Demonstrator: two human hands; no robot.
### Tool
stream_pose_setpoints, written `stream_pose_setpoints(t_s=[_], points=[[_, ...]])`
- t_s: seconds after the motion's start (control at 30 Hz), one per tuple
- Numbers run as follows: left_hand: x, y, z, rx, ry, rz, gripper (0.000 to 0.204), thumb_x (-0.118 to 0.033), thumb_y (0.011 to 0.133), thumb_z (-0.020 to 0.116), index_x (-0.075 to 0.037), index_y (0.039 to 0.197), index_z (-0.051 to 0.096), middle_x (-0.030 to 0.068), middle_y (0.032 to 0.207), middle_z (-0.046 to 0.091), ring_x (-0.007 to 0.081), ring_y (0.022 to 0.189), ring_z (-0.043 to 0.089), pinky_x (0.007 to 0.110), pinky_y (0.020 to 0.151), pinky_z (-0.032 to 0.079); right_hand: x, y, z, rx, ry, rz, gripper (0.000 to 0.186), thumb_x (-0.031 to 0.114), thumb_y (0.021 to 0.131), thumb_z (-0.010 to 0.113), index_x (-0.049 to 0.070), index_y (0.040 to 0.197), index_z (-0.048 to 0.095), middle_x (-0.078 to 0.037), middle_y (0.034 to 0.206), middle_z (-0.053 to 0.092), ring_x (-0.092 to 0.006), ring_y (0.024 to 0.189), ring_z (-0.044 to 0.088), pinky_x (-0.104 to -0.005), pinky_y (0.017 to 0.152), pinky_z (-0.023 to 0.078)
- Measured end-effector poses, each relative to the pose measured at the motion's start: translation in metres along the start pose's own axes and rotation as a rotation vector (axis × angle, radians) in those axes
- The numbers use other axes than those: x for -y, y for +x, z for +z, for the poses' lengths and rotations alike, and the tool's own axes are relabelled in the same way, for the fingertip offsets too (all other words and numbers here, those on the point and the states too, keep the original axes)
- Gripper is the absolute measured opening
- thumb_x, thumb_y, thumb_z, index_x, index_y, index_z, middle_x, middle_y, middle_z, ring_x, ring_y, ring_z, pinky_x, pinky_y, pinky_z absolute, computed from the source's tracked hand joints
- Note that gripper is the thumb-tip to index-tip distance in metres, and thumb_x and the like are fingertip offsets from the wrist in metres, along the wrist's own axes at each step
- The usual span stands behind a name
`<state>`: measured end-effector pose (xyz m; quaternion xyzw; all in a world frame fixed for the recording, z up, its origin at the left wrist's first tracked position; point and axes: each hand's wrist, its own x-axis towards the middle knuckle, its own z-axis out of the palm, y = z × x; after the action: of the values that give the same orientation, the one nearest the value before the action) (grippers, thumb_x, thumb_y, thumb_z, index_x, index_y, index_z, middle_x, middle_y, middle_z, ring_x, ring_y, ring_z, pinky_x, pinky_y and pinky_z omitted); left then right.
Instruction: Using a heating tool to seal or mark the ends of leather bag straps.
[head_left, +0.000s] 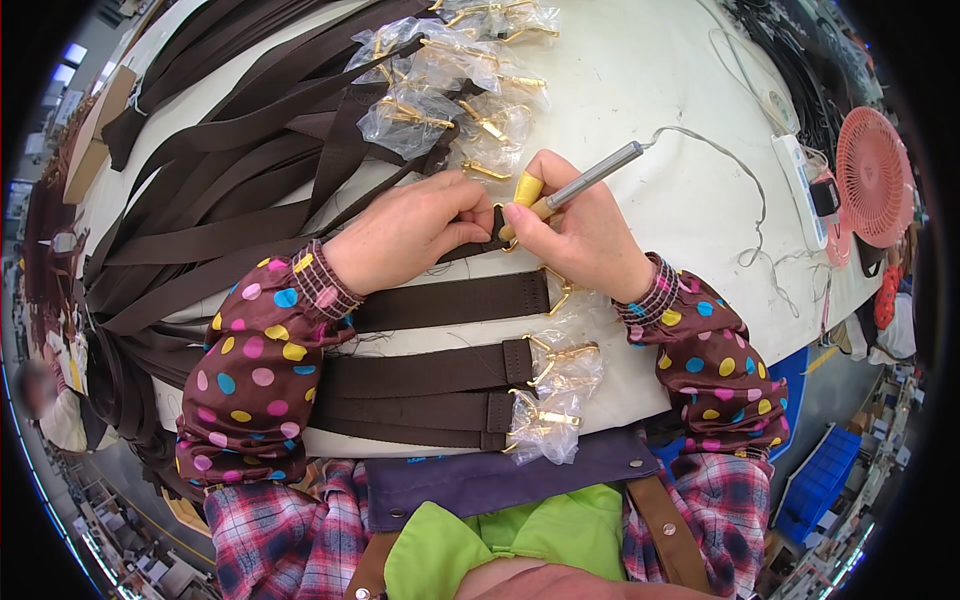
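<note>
My left hand [420,225] pinches the end of a dark brown webbing strap [462,248] at its gold metal fitting [508,240]. My right hand [575,235], with a yellow wrap [527,187] on a finger, grips a pen-like metal tool [600,172] with a thin cord [722,147]; its tip meets the strap end, partly hidden by my fingers. Below my hands lie more straps [440,300] with gold fittings, some in clear plastic wrap [565,355]. Further back are several bagged fittings [405,118].
Loose straps [215,230] cover the white table [680,95] at left. At right are a power strip [800,190], a pink fan [868,175] and black cords [770,50]. A blue crate [815,480] stands below right. Another person [55,410] is at far left.
</note>
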<state>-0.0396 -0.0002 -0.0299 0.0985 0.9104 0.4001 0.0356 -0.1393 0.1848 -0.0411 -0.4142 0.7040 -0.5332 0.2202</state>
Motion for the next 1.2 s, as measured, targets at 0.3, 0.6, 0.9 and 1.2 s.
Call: stream_pose_setpoints(t_s=[0.3,0.6,0.9,1.2], points=[[0.005,-0.002,0.003,-0.042,-0.024,0.012,0.009,-0.007,0.087,0.062,-0.004,0.091,0.054,0.0063,0.084,0.053,0.0208,0.076,0.054,0.032,0.069,0.045,0.003,0.0,0.0,0.002,-0.053,0.002,0.02,0.012,0.082,0.064,0.001,0.085,0.048,-0.007,0.063,0.056,-0.0114,0.054,0.052,-0.0271,0.05,0.042],[-0.003,-0.006,0.002,-0.096,-0.37,-0.37,0.01,-0.014,0.094,0.054,-0.004,0.094,0.05,0.0031,0.073,0.051,0.0083,0.057,0.05,0.024,0.046,0.045,-0.004,0.003,0.003,-0.067,0.047,-0.037,0.022,0.015,0.087,0.066,0.002,0.087,0.049,-0.002,0.065,0.057,-0.0052,0.056,0.049,-0.0226,0.05,0.04],[-0.001,-0.006,0.005,-0.137,-0.348,-0.34,0.011,-0.014,0.095,0.054,-0.004,0.094,0.048,0.0016,0.064,0.05,0.0081,0.051,0.049,0.024,0.043,0.042,-0.004,0.004,0.003,-0.064,-0.002,-0.035,0.024,0.016,0.087,0.067,0.002,0.087,0.048,-0.003,0.062,0.054,-0.0064,0.053,0.048,-0.024,0.048,0.038],[-0.003,-0.005,0.006,-0.143,-0.332,-0.324,0.011,-0.013,0.094,0.054,-0.004,0.093,0.047,0.0022,0.063,0.05,0.0093,0.05,0.049,0.025,0.043,0.041,-0.003,0.004,0.004,-0.062,-0.009,-0.017,0.024,0.017,0.087,0.068,0.002,0.087,0.048,-0.004,0.061,0.054,-0.0079,0.053,0.048,-0.0248,0.048,0.038]])
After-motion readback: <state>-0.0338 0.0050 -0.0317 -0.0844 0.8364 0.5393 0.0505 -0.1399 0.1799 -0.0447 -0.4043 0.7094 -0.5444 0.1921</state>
